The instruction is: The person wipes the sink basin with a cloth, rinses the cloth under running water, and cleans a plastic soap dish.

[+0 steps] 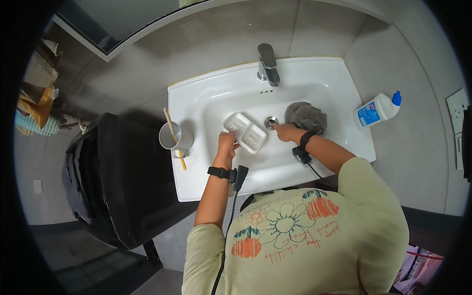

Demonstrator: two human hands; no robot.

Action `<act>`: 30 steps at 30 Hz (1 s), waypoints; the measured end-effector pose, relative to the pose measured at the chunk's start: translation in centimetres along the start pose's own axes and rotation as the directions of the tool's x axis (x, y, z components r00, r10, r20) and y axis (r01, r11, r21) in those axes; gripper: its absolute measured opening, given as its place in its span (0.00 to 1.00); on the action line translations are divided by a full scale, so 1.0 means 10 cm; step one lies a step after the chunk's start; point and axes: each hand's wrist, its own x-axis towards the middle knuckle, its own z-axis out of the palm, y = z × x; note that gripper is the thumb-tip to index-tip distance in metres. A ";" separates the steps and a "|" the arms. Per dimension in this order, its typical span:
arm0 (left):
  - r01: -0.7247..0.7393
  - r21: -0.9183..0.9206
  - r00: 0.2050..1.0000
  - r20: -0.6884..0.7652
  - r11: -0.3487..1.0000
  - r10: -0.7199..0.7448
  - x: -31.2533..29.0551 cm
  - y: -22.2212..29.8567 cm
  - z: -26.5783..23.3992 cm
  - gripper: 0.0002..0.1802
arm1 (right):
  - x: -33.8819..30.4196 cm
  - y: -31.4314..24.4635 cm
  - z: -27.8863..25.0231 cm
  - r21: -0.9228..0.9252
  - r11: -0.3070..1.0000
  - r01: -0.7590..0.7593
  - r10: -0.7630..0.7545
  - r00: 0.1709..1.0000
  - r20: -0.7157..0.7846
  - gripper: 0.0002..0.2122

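- Grey tiled walls (216,59) are seen behind a shiny white sink (194,184) with a wide, curved bowl.
- By the left hand (227,143), 1 white rounded dish with 2 hollows (251,132) is held at its near left edge. The fingers are curled around that edge.
- The dish is held tilted in the left half of the bowl, just left of the round silver drain (271,123). Whether the bowl is touched by it cannot be told.
- By the right hand (286,132), the drain is reached with the fingers bent and close together. Whether anything is gripped there cannot be told.
- Just beyond the right wrist, 1 crumpled dark grey cloth (307,114) is seen in the bowl.
- Over the back edge, 1 shiny silver tap (267,64) is set.
- On the left side, 1 pale round cup (184,139) is placed, with 1 thin tan stick (170,124) leaned inside.
- On the right side, 1 white bottle with a blue cap (386,107) is seen.
- Around each wrist, 1 black strap is worn.
- To the left of the sink, 1 big black boxy thing (147,172) is seen.
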 end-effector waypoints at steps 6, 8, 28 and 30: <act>-0.008 -0.028 1.000 -0.006 1.000 0.008 -0.11 -0.03 -0.13 0.17 | 0.02 -0.40 -0.01 -0.281 0.960 -0.012 0.066 0.981 0.182 0.29; -0.009 -0.076 0.999 0.030 0.997 0.011 -0.09 -0.02 -0.10 0.17 | -0.02 -0.48 -0.11 -0.322 0.947 -0.011 0.085 0.972 0.217 0.28; 0.062 -0.251 0.965 0.262 0.966 0.006 0.20 0.18 0.94 0.15 | -0.55 -0.62 -2.30 0.924 0.289 0.250 0.212 0.924 -0.317 0.13; 0.077 -0.245 0.965 0.263 0.966 -0.010 0.24 0.14 0.97 0.16 | -0.51 -0.60 -2.41 0.933 0.242 0.267 0.209 0.925 -0.319 0.12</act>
